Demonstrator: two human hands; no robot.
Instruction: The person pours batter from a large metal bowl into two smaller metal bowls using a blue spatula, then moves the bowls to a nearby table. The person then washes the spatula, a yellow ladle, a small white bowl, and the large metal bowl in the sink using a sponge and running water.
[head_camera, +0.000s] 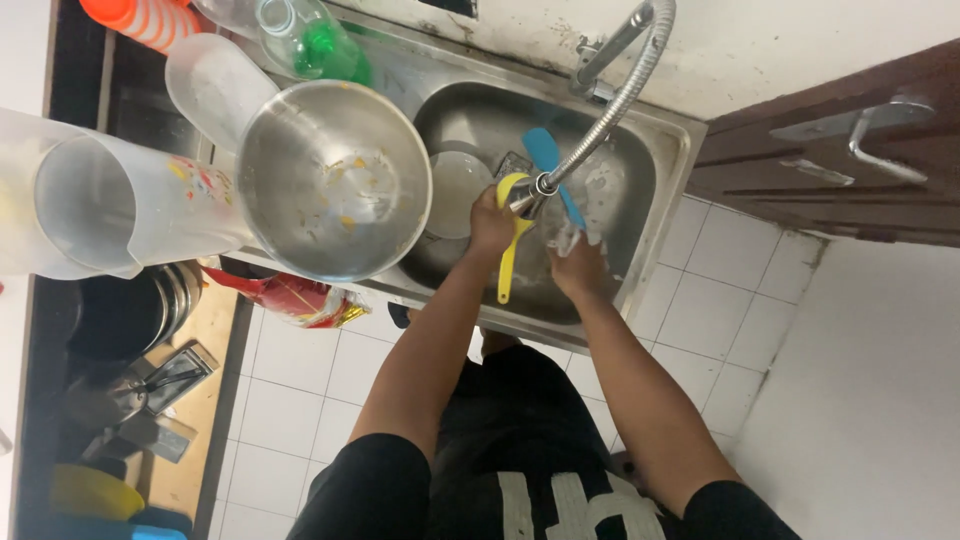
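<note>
Both my hands are down in the steel sink (668, 140), under the flexible metal tap (600, 120). My left hand (490, 222) grips a yellow plastic utensil (508, 265) whose handle points toward me. My right hand (578, 262) is closed on a soapy pale sponge or cloth (566, 238) and sits against a blue plastic utensil (546, 150) that pokes up behind the tap's nozzle. A round plate or lid (455, 190) lies in the sink just left of my left hand.
A large steel bowl (330, 180) with food scraps sits on the counter left of the sink. Beside it stand a clear plastic jug (130, 205), a green bottle (320, 45) and a red snack packet (295, 298). A brown door (850, 150) is at right.
</note>
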